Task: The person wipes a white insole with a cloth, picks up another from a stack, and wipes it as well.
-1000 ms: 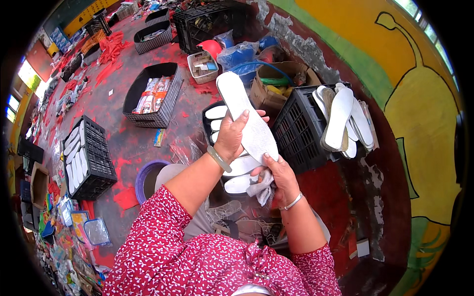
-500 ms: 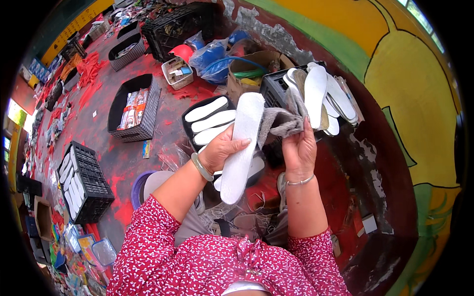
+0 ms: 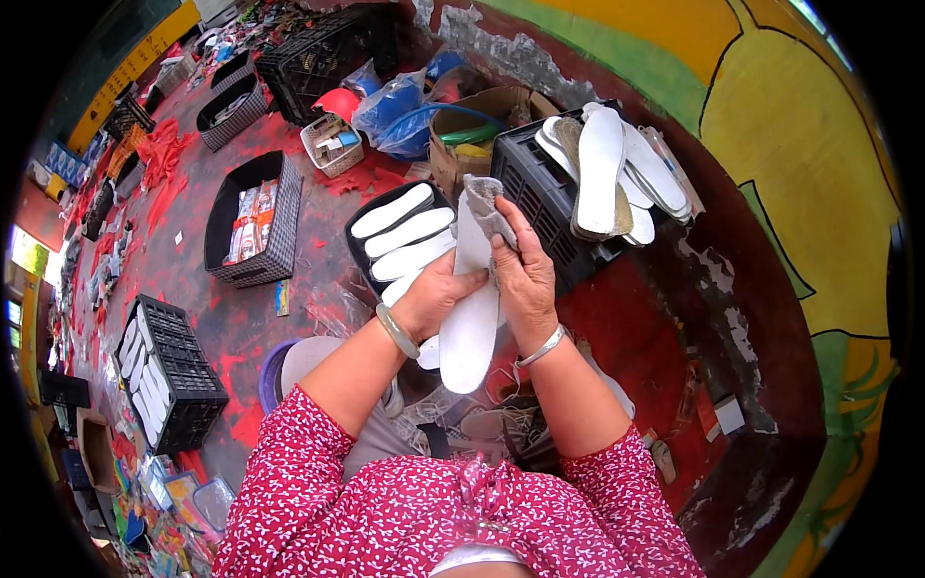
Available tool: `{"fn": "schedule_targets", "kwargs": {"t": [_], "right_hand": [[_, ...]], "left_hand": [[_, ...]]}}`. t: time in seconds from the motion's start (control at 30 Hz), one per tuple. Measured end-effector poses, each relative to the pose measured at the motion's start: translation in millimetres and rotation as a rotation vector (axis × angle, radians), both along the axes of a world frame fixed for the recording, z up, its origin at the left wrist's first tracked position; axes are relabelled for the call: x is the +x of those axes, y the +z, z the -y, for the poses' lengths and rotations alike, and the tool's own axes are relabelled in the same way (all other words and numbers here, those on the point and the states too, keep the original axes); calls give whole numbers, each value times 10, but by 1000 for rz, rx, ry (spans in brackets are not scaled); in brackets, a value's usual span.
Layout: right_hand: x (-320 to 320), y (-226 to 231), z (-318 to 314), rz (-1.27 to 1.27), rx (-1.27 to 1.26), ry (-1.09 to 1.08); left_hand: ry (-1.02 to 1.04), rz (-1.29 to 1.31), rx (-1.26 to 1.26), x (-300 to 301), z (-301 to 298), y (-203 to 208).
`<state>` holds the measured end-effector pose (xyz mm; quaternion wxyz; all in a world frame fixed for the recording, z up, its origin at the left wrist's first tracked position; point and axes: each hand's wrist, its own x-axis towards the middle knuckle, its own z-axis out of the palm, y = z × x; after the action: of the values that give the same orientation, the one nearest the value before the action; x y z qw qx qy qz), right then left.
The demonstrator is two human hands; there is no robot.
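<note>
My left hand [image 3: 434, 297] grips a long white insole [image 3: 469, 352] by its edge, thumb across its face. The insole stands nearly upright in front of me. In my right hand [image 3: 528, 275] is a rumpled grey cloth [image 3: 485, 199], pressed over the upper end of the insole and hiding it. Just behind my left hand is a dark basket [image 3: 353, 252] with several white insoles [image 3: 412, 231] laid side by side. Beyond my right hand, a pile of white and brownish insoles [image 3: 599, 169] lies on a black plastic crate [image 3: 515, 178].
At the left, a black crate [image 3: 198, 390] holds more white insoles. A checked basket [image 3: 275, 260] with packets stands on the red-stained floor. A small white basket [image 3: 334, 159], blue plastic bags and a cardboard box are farther back. A painted wall [image 3: 790, 183] rises at the right.
My right hand has moved left with the grey cloth, which now covers the insole's upper end. The insole has turned more upright. My left hand keeps its grip.
</note>
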<state>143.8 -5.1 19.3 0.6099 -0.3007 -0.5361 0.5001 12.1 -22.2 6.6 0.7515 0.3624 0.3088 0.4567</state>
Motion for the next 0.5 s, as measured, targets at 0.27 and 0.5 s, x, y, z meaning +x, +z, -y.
{"fn": "schedule_targets", "kwargs": {"t": [0.27, 0.5], "right_hand": [[-48, -172, 110, 217, 41, 103], [67, -184, -59, 77, -24, -150]], "left_hand": [[162, 1, 89, -291, -213, 33], [-119, -151, 106, -83, -21, 70]]}}
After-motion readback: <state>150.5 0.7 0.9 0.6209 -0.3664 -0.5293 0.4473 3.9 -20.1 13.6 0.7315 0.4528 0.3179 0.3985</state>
